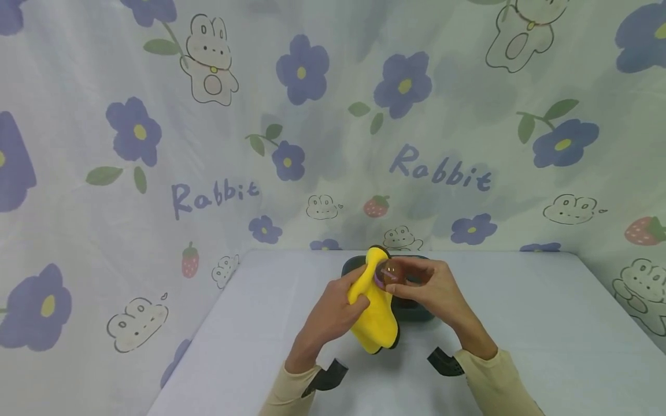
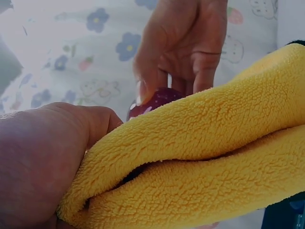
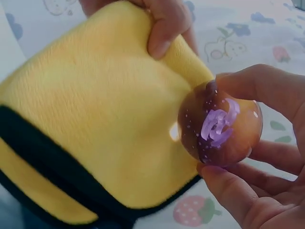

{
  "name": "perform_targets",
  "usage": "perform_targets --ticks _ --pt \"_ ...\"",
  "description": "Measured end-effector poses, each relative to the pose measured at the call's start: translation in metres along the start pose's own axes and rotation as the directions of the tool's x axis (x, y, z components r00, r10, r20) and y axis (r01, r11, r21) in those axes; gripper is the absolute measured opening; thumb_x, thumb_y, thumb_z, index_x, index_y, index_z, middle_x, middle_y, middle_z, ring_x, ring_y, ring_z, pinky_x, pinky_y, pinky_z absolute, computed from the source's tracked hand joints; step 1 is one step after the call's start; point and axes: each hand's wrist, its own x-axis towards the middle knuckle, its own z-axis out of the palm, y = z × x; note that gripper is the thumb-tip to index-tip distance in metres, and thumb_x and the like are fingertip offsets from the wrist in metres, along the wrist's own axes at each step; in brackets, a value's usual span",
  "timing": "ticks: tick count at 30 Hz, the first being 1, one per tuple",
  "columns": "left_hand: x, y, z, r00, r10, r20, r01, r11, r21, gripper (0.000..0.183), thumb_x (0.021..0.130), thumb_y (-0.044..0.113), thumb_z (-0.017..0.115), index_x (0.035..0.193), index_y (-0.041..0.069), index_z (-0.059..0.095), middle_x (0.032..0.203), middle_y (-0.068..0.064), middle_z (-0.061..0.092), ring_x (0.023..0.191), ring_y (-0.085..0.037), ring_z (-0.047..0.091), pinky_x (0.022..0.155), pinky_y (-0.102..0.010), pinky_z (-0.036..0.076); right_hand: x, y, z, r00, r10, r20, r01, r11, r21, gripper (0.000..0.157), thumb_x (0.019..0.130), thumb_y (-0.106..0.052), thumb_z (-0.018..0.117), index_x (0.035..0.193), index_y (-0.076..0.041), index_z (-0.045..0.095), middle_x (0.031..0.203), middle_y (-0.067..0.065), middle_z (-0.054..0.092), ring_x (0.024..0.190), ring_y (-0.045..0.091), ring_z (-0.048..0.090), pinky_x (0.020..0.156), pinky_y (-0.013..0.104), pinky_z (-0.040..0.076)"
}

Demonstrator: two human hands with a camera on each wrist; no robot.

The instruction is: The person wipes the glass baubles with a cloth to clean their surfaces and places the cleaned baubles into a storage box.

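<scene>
A yellow fleecy towel (image 1: 376, 323) with dark edging hangs folded from my left hand (image 1: 333, 309), which grips its upper part. Between thumb and fingertips, my right hand (image 1: 434, 289) pinches a round, see-through ball (image 3: 231, 131), amber and dark purple with a pale purple swirl. The ball is held against or just beside the towel's face; whether they touch I cannot tell. In the left wrist view the towel hides most of the ball (image 2: 159, 99), and only its purple top shows.
Behind both hands a dark tray (image 1: 416, 315) stands on the white table (image 1: 520, 335); the hands and towel hide much of its inside. A curtain (image 1: 333, 150) printed with rabbits and flowers closes off the back and sides. Black curved pieces (image 1: 330, 377) jut from both wrists.
</scene>
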Motion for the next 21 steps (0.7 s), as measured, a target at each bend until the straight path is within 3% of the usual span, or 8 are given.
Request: perform_targets --ticks 11,21 --pt "-0.004 0.004 0.001 0.999 -0.021 -0.033 0.022 0.999 0.035 0.06 0.093 0.014 0.056 0.152 0.009 0.05 0.103 -0.008 0.065 0.084 -0.016 0.058 0.074 -0.027 0.051 0.005 0.009 -0.002 0.999 0.025 0.023 -0.023 0.999 -0.047 0.057 0.084 -0.022 0.085 0.136 -0.007 0.066 0.137 0.015 0.067 0.125 0.032 0.068 0.098 0.031 0.057" --pt "-0.002 0.002 0.003 0.997 0.027 -0.074 -0.022 0.998 0.062 0.056 0.095 0.011 0.052 0.151 0.015 0.054 0.105 -0.007 0.067 0.083 -0.015 0.059 0.075 -0.026 0.052 0.006 0.01 0.0 0.994 0.05 0.102 -0.04 0.995 -0.093 0.062 0.081 -0.021 0.087 0.136 -0.004 0.065 0.131 0.017 0.07 0.114 0.028 0.071 0.092 0.029 0.06"
